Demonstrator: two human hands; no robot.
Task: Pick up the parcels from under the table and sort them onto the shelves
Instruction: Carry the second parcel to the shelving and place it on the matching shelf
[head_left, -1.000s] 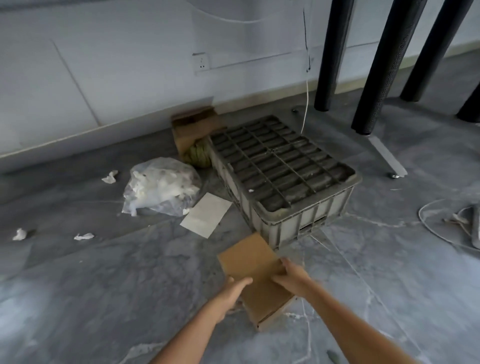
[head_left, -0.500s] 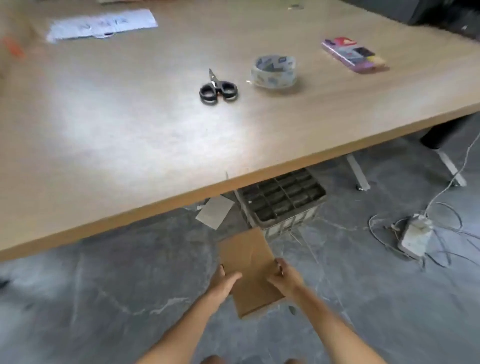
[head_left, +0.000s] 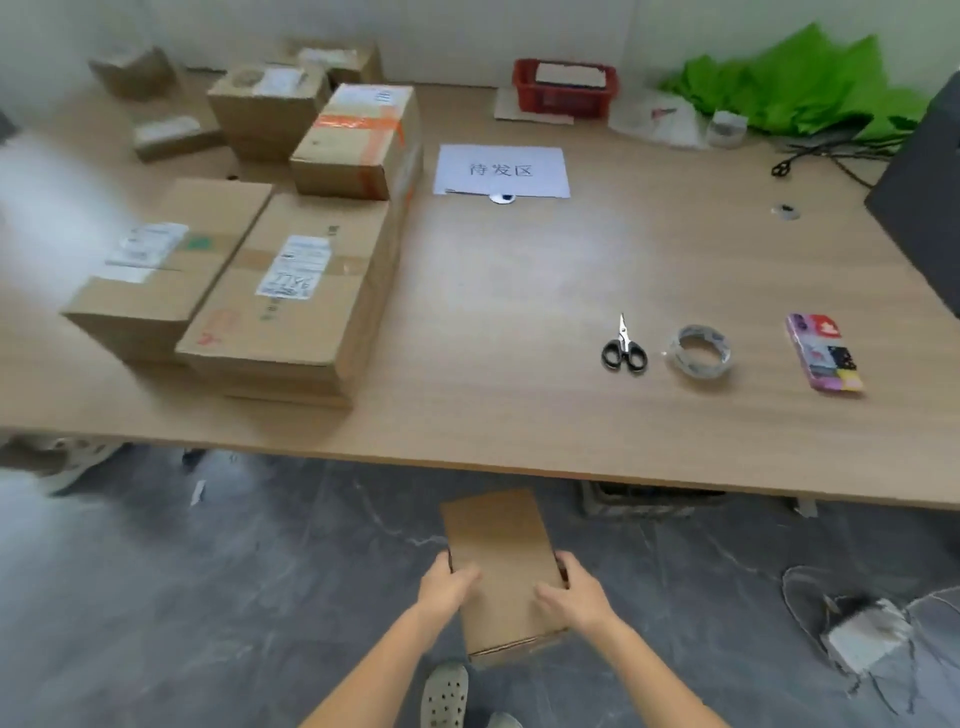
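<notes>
A flat brown cardboard parcel (head_left: 498, 551) is held level in front of me, above the grey floor and just short of the table's front edge. My left hand (head_left: 447, 584) grips its left side and my right hand (head_left: 574, 590) grips its right side, thumbs on top. The wooden table (head_left: 519, 322) fills the upper view. No shelves are in view.
Several taped cardboard boxes (head_left: 291, 291) are stacked on the table's left. Scissors (head_left: 623, 349), a tape roll (head_left: 698, 356), a colourful pack (head_left: 823, 358), a paper sign (head_left: 501, 171) and a red basket (head_left: 563, 88) lie on it. A grey crate (head_left: 644, 501) shows under the edge; a power strip with cables (head_left: 865, 639) lies right.
I have risen from under the table with the parcel in both hands; the view swung up from the floor and crate to the tabletop. The grip has stayed the same.
</notes>
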